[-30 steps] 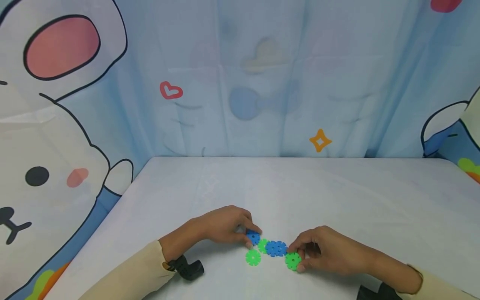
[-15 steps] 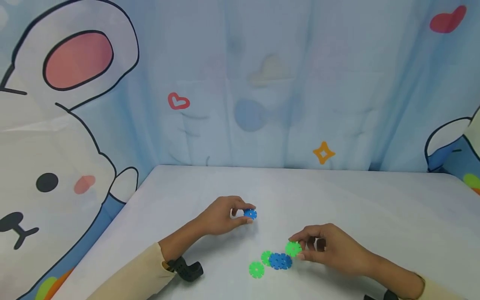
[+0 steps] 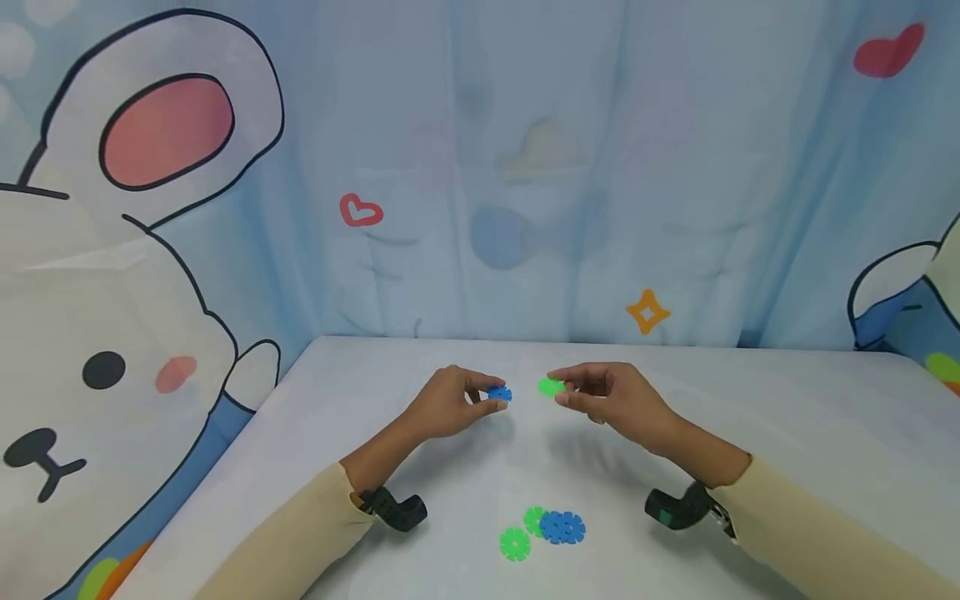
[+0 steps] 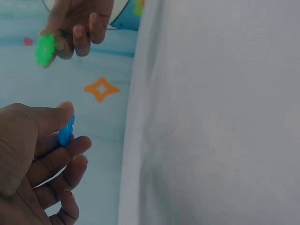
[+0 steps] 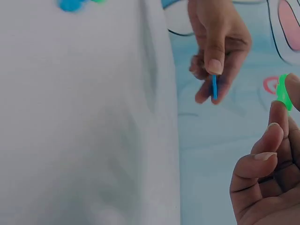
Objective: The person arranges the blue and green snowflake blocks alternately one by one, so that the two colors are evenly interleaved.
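Nearest the camera, a loose green disc (image 3: 515, 544) with a notched rim lies flat on the white surface (image 3: 750, 467). Just beyond it, a second green disc (image 3: 534, 522) meets a blue cluster (image 3: 562, 527), apparently two discs; whether the pieces are joined or merely overlap cannot be told.

Farther back, a person in cream sleeves (image 3: 300, 533), a black wrist camera (image 3: 399, 511) on each arm, holds one piece aloft in each hand. The left hand (image 3: 450, 404) pinches a blue disc (image 3: 500, 393) between thumb and finger; the right hand (image 3: 618, 406) pinches a bright green disc (image 3: 551, 387) the same way. The hands are apart, a gap between the two pieces.

The step appears to be presenting the two discs to each other; joining them would call for lining up their notches and keeping a light, steady pinch.

At the far edge hangs a pale blue curtain (image 3: 420, 275) printed with cartoon animals, hearts and a star. No brand, label or writing can be read.
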Available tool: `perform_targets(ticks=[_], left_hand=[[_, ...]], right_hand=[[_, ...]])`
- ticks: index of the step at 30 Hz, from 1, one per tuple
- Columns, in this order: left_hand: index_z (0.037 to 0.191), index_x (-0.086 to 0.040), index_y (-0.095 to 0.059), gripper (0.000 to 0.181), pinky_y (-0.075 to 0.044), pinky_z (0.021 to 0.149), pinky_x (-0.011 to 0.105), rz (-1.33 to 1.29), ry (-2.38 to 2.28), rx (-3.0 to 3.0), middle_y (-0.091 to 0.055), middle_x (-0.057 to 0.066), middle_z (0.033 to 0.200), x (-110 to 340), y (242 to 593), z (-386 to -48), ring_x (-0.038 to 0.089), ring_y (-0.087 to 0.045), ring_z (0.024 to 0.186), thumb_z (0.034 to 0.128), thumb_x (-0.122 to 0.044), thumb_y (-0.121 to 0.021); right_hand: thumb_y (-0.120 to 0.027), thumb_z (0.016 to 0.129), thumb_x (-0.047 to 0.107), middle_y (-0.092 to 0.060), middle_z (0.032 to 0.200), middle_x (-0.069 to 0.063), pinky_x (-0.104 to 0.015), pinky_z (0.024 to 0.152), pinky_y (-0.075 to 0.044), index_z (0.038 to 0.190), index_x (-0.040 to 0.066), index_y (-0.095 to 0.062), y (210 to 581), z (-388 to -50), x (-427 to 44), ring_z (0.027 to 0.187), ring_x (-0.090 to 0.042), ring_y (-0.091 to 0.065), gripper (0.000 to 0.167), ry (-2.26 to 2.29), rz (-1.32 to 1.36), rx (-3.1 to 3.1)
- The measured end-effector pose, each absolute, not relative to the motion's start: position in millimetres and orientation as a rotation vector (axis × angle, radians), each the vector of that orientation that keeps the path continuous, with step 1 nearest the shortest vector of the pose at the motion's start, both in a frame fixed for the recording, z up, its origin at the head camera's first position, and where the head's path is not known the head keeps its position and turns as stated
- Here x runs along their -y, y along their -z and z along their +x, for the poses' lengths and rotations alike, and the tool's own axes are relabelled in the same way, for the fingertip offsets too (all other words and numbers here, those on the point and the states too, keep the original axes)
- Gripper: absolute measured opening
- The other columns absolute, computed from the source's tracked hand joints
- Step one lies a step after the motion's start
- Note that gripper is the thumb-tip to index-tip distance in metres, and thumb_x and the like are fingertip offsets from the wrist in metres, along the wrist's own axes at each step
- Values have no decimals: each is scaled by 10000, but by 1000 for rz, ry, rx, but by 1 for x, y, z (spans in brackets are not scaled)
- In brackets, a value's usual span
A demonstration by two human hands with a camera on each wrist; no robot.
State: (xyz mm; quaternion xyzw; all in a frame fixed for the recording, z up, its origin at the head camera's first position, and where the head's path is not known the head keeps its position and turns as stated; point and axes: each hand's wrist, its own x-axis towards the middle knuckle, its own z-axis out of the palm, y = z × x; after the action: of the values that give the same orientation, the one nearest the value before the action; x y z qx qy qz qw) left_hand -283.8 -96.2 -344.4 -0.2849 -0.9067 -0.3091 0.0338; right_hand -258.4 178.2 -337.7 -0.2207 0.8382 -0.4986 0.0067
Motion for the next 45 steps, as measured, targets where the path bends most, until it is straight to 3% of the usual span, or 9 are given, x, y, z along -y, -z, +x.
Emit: perform_targets(ticks=[5,11,21,23,26,29,36,45], left_hand=[[1201,-154,-717,346,-472,631,246,-772,1027,2787,-736,30,1140,93,344,-300,110,-590,796,928,-364,-679],[1139,-146,-739,300,-441,616,246,-679,1039,2847,-722,8,1046,97,352,-314,116,-526,712,913,-341,-704],[1107,-148,-766,264,-390,511,219,-690,1121,2911,-740,27,1103,105,373,-326,88,-425,520,879,-280,-751],[1106,-141,-766,262,-413,538,216,-706,1102,2922,-741,32,1110,104,375,-327,83,-471,571,876,-264,-756],[1097,-142,-769,261,-455,642,214,-721,1066,2951,-741,18,1122,103,377,-327,79,-573,778,865,-262,-767],[1080,-152,-775,266,-460,728,230,-714,1027,2977,-739,4,1106,102,376,-327,109,-588,950,844,-275,-789],[1080,-169,-776,284,-468,758,248,-706,982,3007,-740,-9,1057,103,374,-327,126,-610,997,827,-295,-804],[1089,-169,-775,279,-505,893,350,-684,954,3003,-751,-7,1030,100,373,-323,184,-643,1080,839,-291,-793]], right_hand=[[-734,884,363,-644,901,-23,-279,602,-449,1256,113,-671,344,-292,-168,713,-131,-493,452,1649,-544,-2537],[-744,867,409,-652,980,-20,-284,628,-473,1239,140,-683,363,-322,-156,815,-219,-546,464,1541,-478,-2602],[-764,860,348,-703,949,-30,-269,568,-451,1204,97,-705,387,-327,-140,757,-177,-555,430,1484,-503,-2573],[-773,854,312,-697,915,-20,-258,580,-448,1168,97,-723,389,-326,-138,736,-153,-562,384,1396,-552,-2658],[-785,841,252,-682,860,-5,-252,592,-442,1117,83,-743,391,-324,-135,701,-125,-552,326,1231,-640,-2776],[-800,823,228,-671,829,14,-253,607,-441,1085,84,-752,391,-323,-132,692,-115,-532,303,1103,-676,-2850],[-800,824,261,-678,838,21,-273,680,-445,1088,93,-751,386,-321,-124,745,-121,-544,317,1012,-662,-2912],[-789,831,295,-689,870,9,-307,712,-456,1081,111,-759,382,-316,-120,811,-135,-577,311,933,-680,-2956]])
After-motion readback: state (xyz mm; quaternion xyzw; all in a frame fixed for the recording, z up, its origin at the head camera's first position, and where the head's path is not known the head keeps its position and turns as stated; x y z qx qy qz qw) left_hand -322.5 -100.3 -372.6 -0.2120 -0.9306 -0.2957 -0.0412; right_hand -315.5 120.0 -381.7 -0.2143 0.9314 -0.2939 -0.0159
